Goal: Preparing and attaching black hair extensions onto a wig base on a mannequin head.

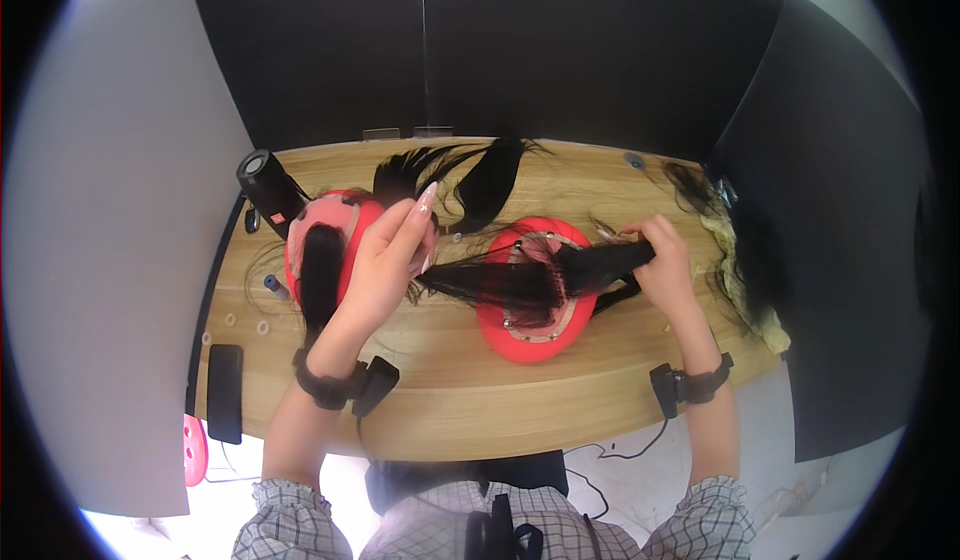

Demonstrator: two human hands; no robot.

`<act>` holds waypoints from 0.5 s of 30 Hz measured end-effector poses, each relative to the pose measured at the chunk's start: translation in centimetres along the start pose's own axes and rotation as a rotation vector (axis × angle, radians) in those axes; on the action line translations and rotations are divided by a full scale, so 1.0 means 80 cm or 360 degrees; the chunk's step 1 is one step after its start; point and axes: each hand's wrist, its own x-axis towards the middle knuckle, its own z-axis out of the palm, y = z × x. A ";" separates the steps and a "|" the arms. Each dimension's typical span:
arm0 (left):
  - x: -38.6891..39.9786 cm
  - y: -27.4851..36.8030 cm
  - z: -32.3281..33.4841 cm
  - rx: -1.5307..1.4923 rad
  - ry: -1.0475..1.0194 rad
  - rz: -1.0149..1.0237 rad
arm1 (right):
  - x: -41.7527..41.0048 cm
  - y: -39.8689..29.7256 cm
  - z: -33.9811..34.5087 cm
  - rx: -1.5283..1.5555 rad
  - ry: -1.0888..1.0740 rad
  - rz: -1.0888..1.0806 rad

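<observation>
A red, rounded wig block [495,342] stands right of the middle, with a hairpiece base pinned on it and black hair parted across its top. My left hand [394,260] grips the end of the hair strands [480,279] that stretch leftward. On the other side, my right hand [660,260] is closed around a bunch of black hair [607,264] from the same piece. Another red block with a pink cap [326,215] and a black hair bundle [321,275] sits behind and left of my left hand, partly hidden by it. The tips of some left fingers are hidden.
At the table's back lie loose black hair wefts [491,181]. A black cylindrical speaker [270,189] stands back left; a dark flat case [225,393] and small rings [263,327] lie left. Yellow cloth [727,260] and loose hair [757,237] lie right. Dark panels [570,50] enclose the table.
</observation>
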 end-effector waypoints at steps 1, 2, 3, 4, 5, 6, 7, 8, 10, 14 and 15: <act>-0.001 -0.005 -0.003 0.0142 0.0022 0.0008 | -0.004 0.005 0.000 0.0001 0.0000 0.0001; -0.003 -0.007 -0.006 0.0214 0.0075 -0.0075 | -0.008 0.009 0.000 -0.0029 -0.0073 0.0046; -0.004 -0.013 -0.004 0.0211 0.0073 -0.0076 | -0.012 0.015 -0.001 -0.0066 -0.0146 0.0092; -0.006 -0.019 -0.002 0.0480 0.0104 -0.0028 | -0.016 0.024 -0.002 -0.0068 -0.0147 0.0093; -0.007 -0.023 -0.001 0.0750 0.0136 0.0021 | -0.021 0.036 -0.001 -0.0016 -0.0184 0.0115; -0.008 -0.025 0.000 0.0866 0.0090 0.0010 | -0.027 0.052 -0.002 0.0031 -0.0218 0.0140; -0.007 -0.025 0.003 0.0854 0.0078 0.0017 | -0.037 0.076 -0.004 0.0014 -0.0213 0.0144; -0.006 -0.026 0.007 0.0927 0.0059 0.0035 | -0.048 0.105 -0.004 0.0160 -0.0228 0.0276; -0.006 -0.024 0.006 0.1005 0.0038 0.0046 | -0.053 0.112 -0.002 0.0312 -0.0244 0.0414; -0.005 -0.016 0.004 0.0700 0.0040 -0.0121 | -0.031 0.077 -0.014 0.1761 -0.0109 0.1394; -0.004 -0.016 0.002 0.0623 0.0035 -0.0105 | -0.023 0.070 -0.023 0.1761 -0.0167 0.1412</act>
